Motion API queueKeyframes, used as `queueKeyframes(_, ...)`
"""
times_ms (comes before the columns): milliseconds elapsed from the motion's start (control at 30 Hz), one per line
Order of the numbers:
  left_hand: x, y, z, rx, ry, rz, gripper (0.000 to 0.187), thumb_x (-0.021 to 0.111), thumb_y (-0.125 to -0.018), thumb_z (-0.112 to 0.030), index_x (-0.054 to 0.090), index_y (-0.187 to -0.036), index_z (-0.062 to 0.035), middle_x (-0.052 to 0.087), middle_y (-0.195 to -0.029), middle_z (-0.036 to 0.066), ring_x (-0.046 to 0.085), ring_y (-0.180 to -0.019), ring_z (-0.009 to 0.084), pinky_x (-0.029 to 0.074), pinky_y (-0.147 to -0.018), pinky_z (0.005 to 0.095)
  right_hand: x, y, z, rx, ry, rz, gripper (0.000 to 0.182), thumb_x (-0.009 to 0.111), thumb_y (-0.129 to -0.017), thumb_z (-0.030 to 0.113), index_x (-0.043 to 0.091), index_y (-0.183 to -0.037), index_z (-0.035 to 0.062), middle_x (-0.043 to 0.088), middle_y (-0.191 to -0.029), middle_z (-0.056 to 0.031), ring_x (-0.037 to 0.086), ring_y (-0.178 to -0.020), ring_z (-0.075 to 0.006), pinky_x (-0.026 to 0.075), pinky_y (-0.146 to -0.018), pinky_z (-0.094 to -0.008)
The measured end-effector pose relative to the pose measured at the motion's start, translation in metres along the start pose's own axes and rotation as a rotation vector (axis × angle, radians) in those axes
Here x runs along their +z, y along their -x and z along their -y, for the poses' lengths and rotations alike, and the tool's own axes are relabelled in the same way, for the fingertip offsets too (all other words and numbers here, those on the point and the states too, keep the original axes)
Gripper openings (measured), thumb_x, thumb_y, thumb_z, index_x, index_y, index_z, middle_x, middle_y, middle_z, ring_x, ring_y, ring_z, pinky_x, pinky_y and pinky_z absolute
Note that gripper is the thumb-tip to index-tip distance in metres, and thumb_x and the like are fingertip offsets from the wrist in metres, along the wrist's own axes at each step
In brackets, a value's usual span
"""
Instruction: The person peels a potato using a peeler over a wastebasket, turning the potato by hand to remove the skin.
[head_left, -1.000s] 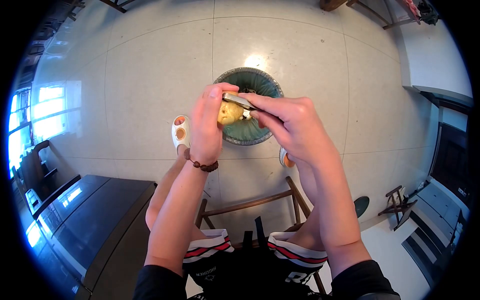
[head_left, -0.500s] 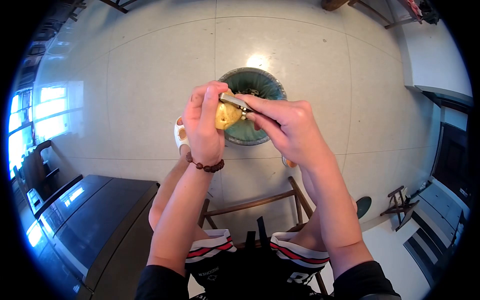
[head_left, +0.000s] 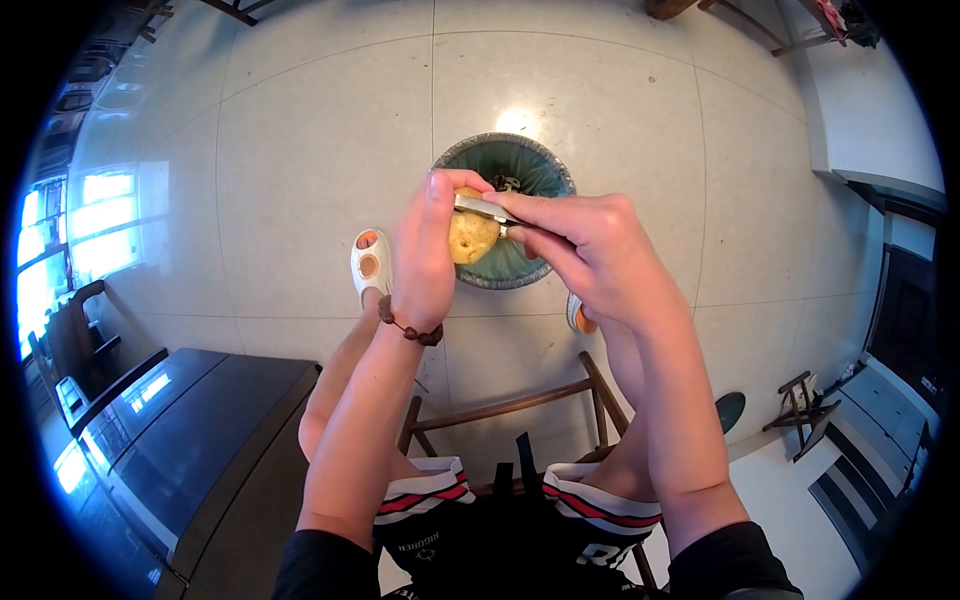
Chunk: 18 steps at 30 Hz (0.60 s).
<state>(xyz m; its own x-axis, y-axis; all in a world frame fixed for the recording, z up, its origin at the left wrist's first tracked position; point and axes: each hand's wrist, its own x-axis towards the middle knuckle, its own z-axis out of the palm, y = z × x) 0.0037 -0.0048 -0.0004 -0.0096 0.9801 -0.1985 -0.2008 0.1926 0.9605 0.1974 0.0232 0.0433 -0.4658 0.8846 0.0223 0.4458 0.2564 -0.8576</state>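
Observation:
A yellow potato is held in my left hand, with the fingers curled around its far side and a dark bead bracelet at the wrist. My right hand pinches a metal peeler, whose blade end lies against the upper part of the potato. Both hands are over a round bin lined with a green bag. Some scraps show inside the bin, and my hands and the potato hide part of it.
Behind my legs is a wooden stool frame. A dark glossy cabinet stands at the left. My feet in white shoes flank the bin. A small wooden stand is at the right.
Both hands, with the potato and the peeler, have moved slightly right. More of the white shoe at the left now shows.

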Motion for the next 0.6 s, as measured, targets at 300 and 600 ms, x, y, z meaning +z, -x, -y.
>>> queueKeyframes(300, -0.004, -0.001, 0.001, 0.162, -0.05, -0.028, 0.041, 0.039, -0.116, -0.033, 0.064, -0.107, -0.0019, 0.062, -0.107, 0.007, 0.057, -0.101, 0.0141, 0.045, -0.094, 0.0301, 0.006, -0.001, -0.004, -0.076, -0.08, -0.04, 0.039, 0.074, -0.091, -0.001, 0.076, -0.129, 0.0072, 0.075, -0.08, -0.0149, 0.071, -0.065, -0.0192, 0.057, -0.065, -0.0301)
queueKeyframes(600, -0.007, -0.002, 0.006, 0.295, -0.064, -0.057, 0.037, 0.041, -0.115, -0.027, 0.064, -0.107, -0.0004, 0.061, -0.107, 0.008, 0.056, -0.104, 0.017, 0.044, -0.098, 0.0324, 0.013, 0.001, -0.001, -0.068, -0.102, -0.065, 0.039, 0.074, -0.091, -0.002, 0.076, -0.129, 0.0069, 0.075, -0.078, -0.0144, 0.07, -0.064, -0.0194, 0.057, -0.065, -0.0306)
